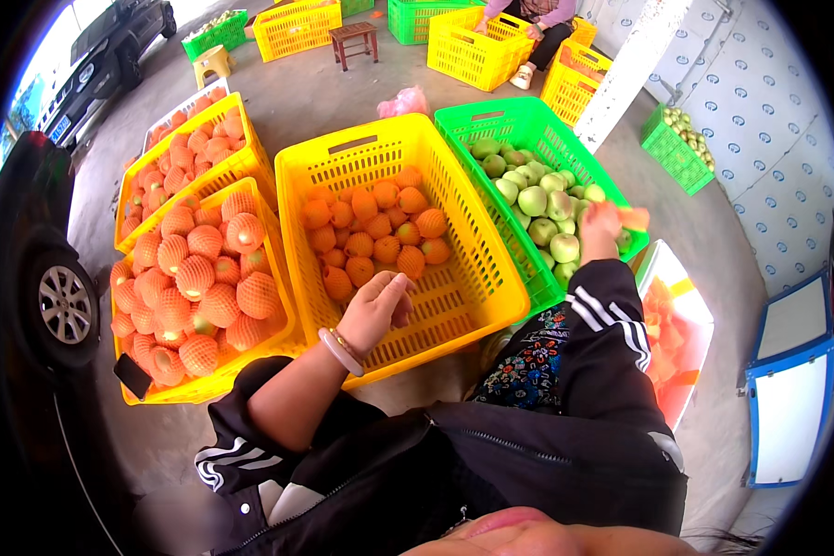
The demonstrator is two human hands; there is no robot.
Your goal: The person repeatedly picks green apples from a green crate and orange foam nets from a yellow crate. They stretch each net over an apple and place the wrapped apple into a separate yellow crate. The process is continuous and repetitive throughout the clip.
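In front of me stands a yellow plastic crate (491,306) with fruit in orange foam nets (377,225) in its far part. Over its near part is my left hand (375,310), fingers loosely bent and apart, holding nothing, just short of the nearest netted fruit. To the right a green crate (491,208) holds pale green round fruit (533,201), apples or pears. My right hand (600,225) is at that crate's right side, closed on an orange foam net (634,219) that sticks out past the fingers. A green fruit touches or nearly touches its fingertips.
Yellow crates of netted fruit (195,275) stand at left, a phone (132,375) on the nearest. A white box of orange nets (667,334) is beside my right arm. Farther off are a pink plastic bag (404,102), a stool (354,43), a post (632,69) and a seated person (536,18).
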